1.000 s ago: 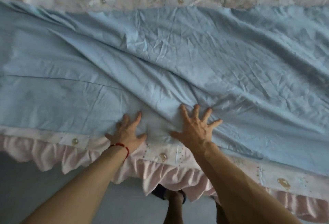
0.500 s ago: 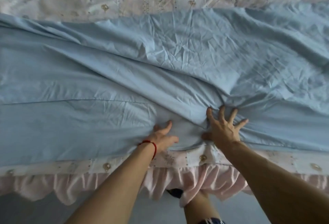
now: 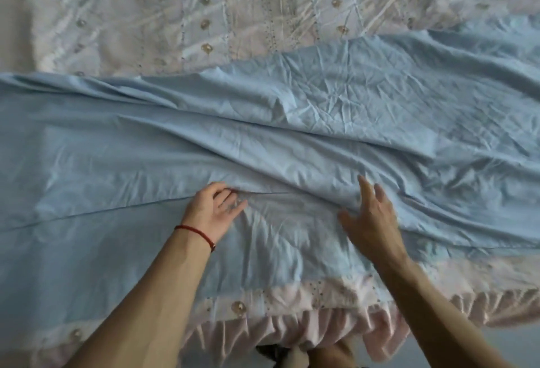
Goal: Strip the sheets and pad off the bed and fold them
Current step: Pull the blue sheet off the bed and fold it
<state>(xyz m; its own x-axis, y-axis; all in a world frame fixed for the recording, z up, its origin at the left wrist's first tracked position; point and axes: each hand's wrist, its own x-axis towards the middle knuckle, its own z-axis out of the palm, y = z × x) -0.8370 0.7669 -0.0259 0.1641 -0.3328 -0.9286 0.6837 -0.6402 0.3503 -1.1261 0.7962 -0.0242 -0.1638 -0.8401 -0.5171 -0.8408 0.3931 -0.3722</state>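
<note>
The blue sheet (image 3: 263, 139) lies in a long folded band across the bed, over the patterned pad (image 3: 204, 17), whose pink ruffle (image 3: 306, 326) hangs at six o'clock. The left hand (image 3: 211, 213) rests on it with its grip curled toward a fold edge, though I cannot tell whether cloth is actually pinched. The right hand (image 3: 371, 221), toward three o'clock of the left, has its grip spread flat, clamping nothing. The step looks like smoothing the fold. To do it well, anchor with one palm and sweep the other outward along the ridge toward two o'clock, aligning edges before folding again.
</note>
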